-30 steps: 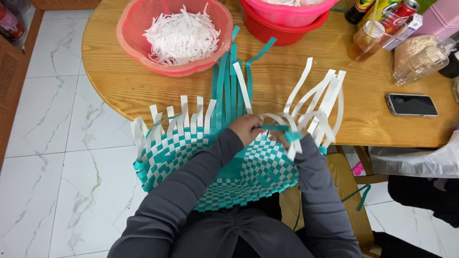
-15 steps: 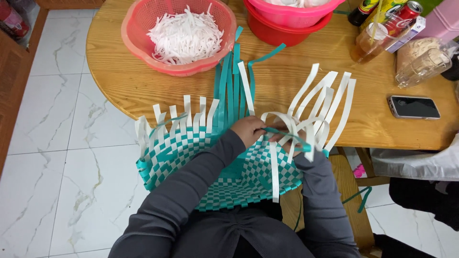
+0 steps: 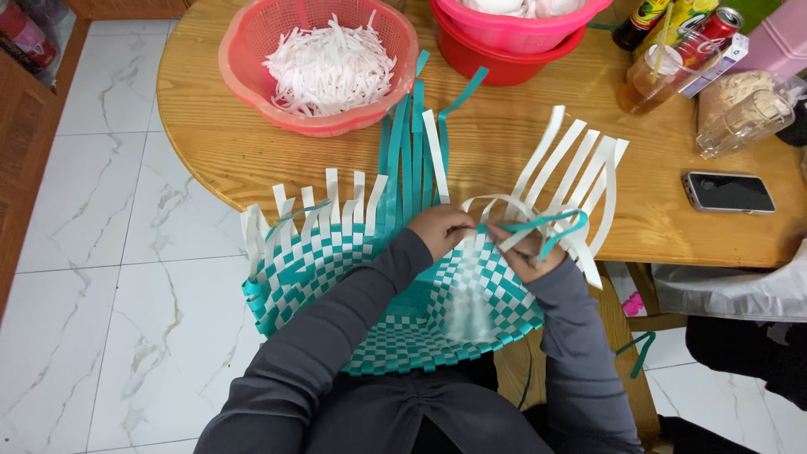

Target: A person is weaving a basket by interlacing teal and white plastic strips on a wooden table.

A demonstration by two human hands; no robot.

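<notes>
A half-woven basket (image 3: 319, 273) of teal and white plastic strips rests on my lap against the round wooden table (image 3: 521, 134). Loose white strip ends (image 3: 572, 160) fan up at its right side and teal ones (image 3: 408, 143) stand at the middle. My left hand (image 3: 441, 229) pinches strips at the basket's rim. My right hand (image 3: 528, 252) grips a teal strip (image 3: 551, 223) that loops between the white ends. Both sleeves are dark grey.
On the table stand a pink basket of white strips (image 3: 324, 63), stacked pink and red bowls (image 3: 517, 38), a drink cup with straw (image 3: 647, 80), cans, a glass jug (image 3: 744, 122) and a phone (image 3: 727, 192). White marble floor lies at the left.
The white strip ends at the right have shifted and spread as my hands worked. A teal strip now loops through them in my right hand. The view has drifted slightly.
</notes>
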